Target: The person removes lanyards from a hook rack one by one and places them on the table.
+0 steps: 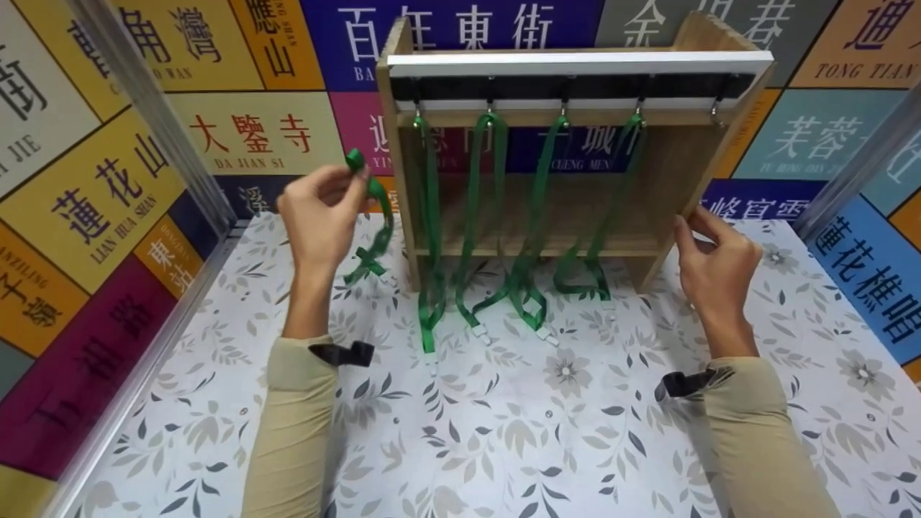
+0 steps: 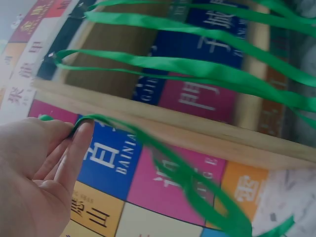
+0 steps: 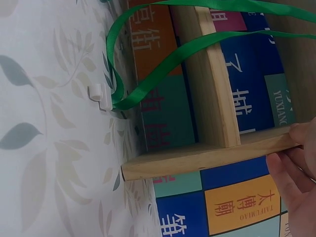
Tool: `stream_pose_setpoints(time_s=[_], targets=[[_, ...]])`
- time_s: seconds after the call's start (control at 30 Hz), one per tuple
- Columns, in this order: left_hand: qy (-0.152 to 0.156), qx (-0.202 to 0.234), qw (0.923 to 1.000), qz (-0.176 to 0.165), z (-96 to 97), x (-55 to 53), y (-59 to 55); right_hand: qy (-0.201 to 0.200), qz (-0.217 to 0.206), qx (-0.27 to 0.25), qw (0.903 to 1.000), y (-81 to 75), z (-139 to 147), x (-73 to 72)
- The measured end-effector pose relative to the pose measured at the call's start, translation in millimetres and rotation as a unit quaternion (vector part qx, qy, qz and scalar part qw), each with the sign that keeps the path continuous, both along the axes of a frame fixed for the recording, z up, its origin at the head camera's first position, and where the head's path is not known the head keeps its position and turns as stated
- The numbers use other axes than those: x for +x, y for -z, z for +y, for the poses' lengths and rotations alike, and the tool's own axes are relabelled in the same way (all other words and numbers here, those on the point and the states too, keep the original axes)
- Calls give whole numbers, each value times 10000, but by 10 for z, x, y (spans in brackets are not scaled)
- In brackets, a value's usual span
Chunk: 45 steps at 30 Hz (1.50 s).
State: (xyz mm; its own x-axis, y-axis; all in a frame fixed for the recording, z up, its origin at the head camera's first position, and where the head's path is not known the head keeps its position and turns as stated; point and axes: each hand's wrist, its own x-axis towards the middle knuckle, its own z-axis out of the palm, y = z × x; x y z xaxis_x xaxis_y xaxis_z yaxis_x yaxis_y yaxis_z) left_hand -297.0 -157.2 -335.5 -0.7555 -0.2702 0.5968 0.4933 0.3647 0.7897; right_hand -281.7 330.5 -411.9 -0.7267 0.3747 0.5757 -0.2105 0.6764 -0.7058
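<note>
My left hand point(image 1: 321, 208) is raised beside the rack's left side, pinching a green lanyard point(image 1: 381, 208) between thumb and fingers. Its loop pokes up above the fingertips, and the rest dangles towards the table. In the left wrist view the lanyard strap point(image 2: 197, 190) trails away from the fingers. At the right, my right hand point(image 1: 719, 270) pinches the edge of the wooden rack's side panel point(image 3: 207, 160). Several more green lanyards point(image 1: 432, 194) hang from hooks along the rack's top bar point(image 1: 529, 88), their lower ends on the table. The rightmost hook point(image 1: 714, 111) carries no lanyard.
The rack stands towards the back of a table point(image 1: 504, 432) with a leaf-patterned cover. Panels point(image 1: 252, 133) with large Chinese characters rise behind and at both sides. White plastic clips point(image 3: 101, 96) end the lanyards. A lower crossbar point(image 1: 536, 252) joins the rack's sides.
</note>
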Motion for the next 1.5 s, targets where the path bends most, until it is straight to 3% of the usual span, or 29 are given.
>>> stream_pose_setpoints(time_s=[0.1,0.23,0.37,0.5,0.67,0.83,1.2,1.27,1.33,1.4,1.5], targets=[[155,-6,9995,-291,24,-19,135,28,20,-5,10000,-8,14,6],[-299,-534,9956,-709,-30,-128,339,14,140,58,9999,-7,21,14],[-983,-1418,9801,-977,-150,-273,577,-16,205,109,9997,-8,18,21],[-1182,-2084,9602,-1436,-265,-339,814,-8,181,82,9998,-18,12,18],[-842,-2928,9296,-2074,-359,-352,1011,-26,167,50,9998,-22,7,10],[-473,-3554,9042,-2322,-401,-344,1070,-7,120,18,9999,-4,5,6],[-196,-4335,8698,-2347,-452,-277,1218,-90,180,-14,9998,-5,-24,2],[-254,-4290,8689,-2458,-449,-262,1218,-108,253,10,9996,-3,-29,1],[-350,-4135,8753,-2481,-438,-243,1199,-114,287,40,9995,2,-29,3],[-446,-3942,8865,-2380,-416,-226,1159,-114,276,53,9995,4,-27,9],[-612,-3604,9098,-1964,-361,-205,1067,-98,222,36,9997,4,-16,19]])
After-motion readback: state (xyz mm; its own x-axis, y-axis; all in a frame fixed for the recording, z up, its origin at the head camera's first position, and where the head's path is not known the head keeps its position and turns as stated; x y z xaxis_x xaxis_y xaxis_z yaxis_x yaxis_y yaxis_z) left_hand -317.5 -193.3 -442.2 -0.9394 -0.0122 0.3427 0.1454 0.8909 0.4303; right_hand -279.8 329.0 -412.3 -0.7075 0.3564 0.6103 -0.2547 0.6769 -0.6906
